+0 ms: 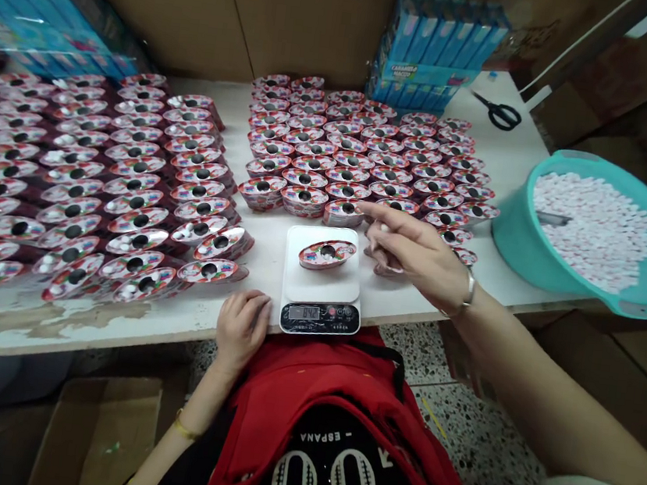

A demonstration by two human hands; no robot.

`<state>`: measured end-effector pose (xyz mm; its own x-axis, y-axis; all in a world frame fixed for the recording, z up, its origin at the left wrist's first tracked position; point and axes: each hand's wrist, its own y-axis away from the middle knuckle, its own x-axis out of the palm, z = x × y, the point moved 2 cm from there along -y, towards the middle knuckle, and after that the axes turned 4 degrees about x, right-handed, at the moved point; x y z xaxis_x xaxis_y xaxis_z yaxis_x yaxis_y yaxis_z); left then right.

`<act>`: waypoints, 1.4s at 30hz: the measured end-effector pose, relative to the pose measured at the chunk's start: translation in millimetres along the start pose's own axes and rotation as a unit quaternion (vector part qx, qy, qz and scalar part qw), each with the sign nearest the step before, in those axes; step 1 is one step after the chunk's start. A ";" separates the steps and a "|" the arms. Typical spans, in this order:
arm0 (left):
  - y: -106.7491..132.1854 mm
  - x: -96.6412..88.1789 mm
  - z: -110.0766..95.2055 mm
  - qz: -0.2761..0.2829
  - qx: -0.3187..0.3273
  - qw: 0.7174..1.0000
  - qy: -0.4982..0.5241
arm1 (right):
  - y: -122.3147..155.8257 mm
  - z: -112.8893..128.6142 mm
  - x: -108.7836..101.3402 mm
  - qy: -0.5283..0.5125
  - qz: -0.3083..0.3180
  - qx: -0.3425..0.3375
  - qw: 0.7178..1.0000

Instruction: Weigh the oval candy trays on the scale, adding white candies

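A small white digital scale stands at the table's front edge with one red oval container on its platform. My right hand hovers just right of the scale, index finger stretched toward the container, the other fingers curled on something small I cannot make out. My left hand rests as a loose fist on the table edge, left of the scale's display, with nothing visible in it. Rows of the same red oval containers fill the table behind the scale, and more rows of containers lie to the left.
A teal basin full of small white candies, with a scoop in it, sits at the table's right edge. Black scissors lie at the far right. Blue boxes stand at the back, and wrapped blue packs at the far left. A cardboard box sits below.
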<state>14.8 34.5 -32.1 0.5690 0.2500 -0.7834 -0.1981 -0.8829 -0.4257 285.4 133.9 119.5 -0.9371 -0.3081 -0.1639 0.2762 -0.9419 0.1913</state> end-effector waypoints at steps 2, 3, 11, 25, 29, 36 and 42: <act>-0.7 -0.3 -0.6 -0.001 0.001 1.000 -0.001 | 18.1 -9.2 -7.5 -0.097 0.018 0.063 0.993; -1.0 -0.3 -0.9 -0.001 0.001 1.000 -0.002 | 27.1 -16.3 -9.9 -0.129 0.017 0.090 0.987; -1.2 -2.0 -2.5 -0.008 -0.019 0.999 0.043 | 67.8 -100.0 -7.9 -0.250 -0.091 0.210 0.941; -80.0 -30.6 -52.5 -0.075 0.079 0.991 0.080 | 54.9 -100.2 8.5 -0.193 -0.128 0.145 0.962; -87.6 -24.7 -53.4 -0.066 0.082 0.991 0.088 | 16.6 -46.5 27.4 -0.060 -0.119 -0.014 0.991; -79.4 -29.8 -45.5 -0.055 0.055 0.993 0.094 | -5.6 -41.4 28.7 0.034 -0.118 -0.032 0.992; -92.9 -22.4 -43.4 -0.018 0.046 0.994 0.093 | 38.5 -86.3 6.0 -0.161 -0.163 0.072 0.971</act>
<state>55.1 93.7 44.6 0.7130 0.1949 -0.6735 -0.2430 -0.8323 -0.4981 308.8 84.2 42.4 -0.9943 0.0821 0.0683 -0.0563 -0.9464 0.3180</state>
